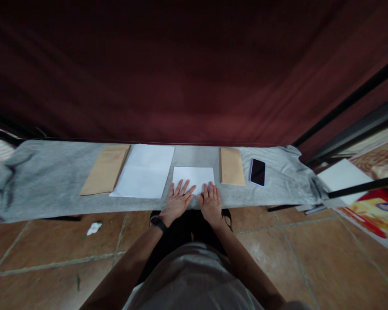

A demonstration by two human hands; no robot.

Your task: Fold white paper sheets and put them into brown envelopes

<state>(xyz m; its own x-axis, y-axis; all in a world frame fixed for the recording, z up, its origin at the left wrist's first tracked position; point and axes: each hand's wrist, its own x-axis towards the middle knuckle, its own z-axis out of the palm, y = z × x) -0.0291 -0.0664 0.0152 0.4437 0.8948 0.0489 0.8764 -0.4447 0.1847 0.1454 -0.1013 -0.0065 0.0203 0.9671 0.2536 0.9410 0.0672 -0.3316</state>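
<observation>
A small white sheet of paper (194, 173), perhaps folded, lies on the grey cloth-covered table in front of me. My left hand (177, 200) rests flat on its lower left part, fingers spread. On the lower right part lies my right hand (211, 202), palm down with fingers stretched out. Left of them is a larger white paper stack (144, 172), next to a pile of brown envelopes (105, 170). To the right sits a smaller brown envelope or stack of them (232, 167).
A phone (258, 172) lies face up at the right of the grey cloth (58, 172). A dark red curtain (181, 86) hangs behind the table. At the far right are black bars and a red and yellow printed box or sheet (375, 211). Crumpled white paper (94, 228) is on the tiled floor.
</observation>
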